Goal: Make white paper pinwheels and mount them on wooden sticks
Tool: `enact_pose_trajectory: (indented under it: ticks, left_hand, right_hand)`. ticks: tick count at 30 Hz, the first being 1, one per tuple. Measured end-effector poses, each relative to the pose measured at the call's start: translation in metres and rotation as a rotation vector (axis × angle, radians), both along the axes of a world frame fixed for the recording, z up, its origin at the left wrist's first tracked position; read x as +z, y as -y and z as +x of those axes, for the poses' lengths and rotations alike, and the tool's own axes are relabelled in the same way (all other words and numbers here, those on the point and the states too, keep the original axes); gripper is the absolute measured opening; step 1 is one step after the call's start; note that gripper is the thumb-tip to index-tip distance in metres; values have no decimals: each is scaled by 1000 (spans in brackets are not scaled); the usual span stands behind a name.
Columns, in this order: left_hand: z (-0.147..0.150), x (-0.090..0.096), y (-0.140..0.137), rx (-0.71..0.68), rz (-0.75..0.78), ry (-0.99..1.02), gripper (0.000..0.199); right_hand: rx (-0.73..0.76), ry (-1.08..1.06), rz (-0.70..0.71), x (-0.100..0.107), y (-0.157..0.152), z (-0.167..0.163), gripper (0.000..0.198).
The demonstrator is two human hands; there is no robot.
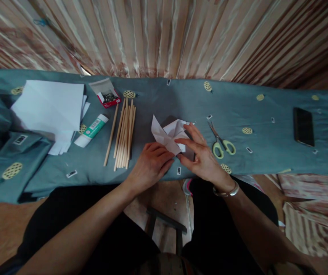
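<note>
A white paper pinwheel (168,138) with folded, raised blades lies at the middle of the cloth-covered table, between my two hands. My left hand (153,162) grips its lower left edge, the fingers closed together over the paper. From the right, my right hand (200,152) holds the pinwheel with thumb and index finger near its centre and lower corner, while the other fingers rest along the right-hand blade. Part of that blade is hidden under the fingers. Just right of this hand lie green-handled scissors (221,143), blades slightly apart.
Left of the pinwheel are several wooden sticks (125,137), a glue stick (92,130), an open red box (106,95) of small metal pins and a stack of white paper (51,107). A dark phone (303,126) lies at right. A striped curtain (164,38) hangs behind the table.
</note>
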State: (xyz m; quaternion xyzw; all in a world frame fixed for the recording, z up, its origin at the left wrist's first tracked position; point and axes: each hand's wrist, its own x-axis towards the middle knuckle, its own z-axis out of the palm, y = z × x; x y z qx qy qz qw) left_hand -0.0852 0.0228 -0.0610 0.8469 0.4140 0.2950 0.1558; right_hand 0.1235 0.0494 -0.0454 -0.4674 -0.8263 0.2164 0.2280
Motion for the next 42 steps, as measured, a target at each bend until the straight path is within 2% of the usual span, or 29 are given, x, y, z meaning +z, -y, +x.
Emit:
enact_pose_trajectory:
  ticks: [4,7,13,19,26,36,42]
  left_hand:
    - [0,-2,-1,18,-53,6,23]
    - [1,-4,-2,41,-68,8,23]
    - [3,-3,-1,47,16,0,35]
    - [3,4,-1,21,51,-119,23]
    - [5,3,-3,53,21,-126,22]
    - [5,3,-4,66,31,-111,21]
    - [5,4,-4,64,20,-121,23]
  right_hand:
    - [-4,-114,-88,0,-6,5,16]
    - [-20,-137,-103,-3,-7,5,15]
    - [-93,-73,2,-7,-3,-3,19]
    - [-169,6,110,-6,-2,-8,12]
    - [-177,106,207,-8,-3,-11,8]
    - [-173,158,238,2,2,-16,15]
    - [-85,148,235,-2,3,-14,25]
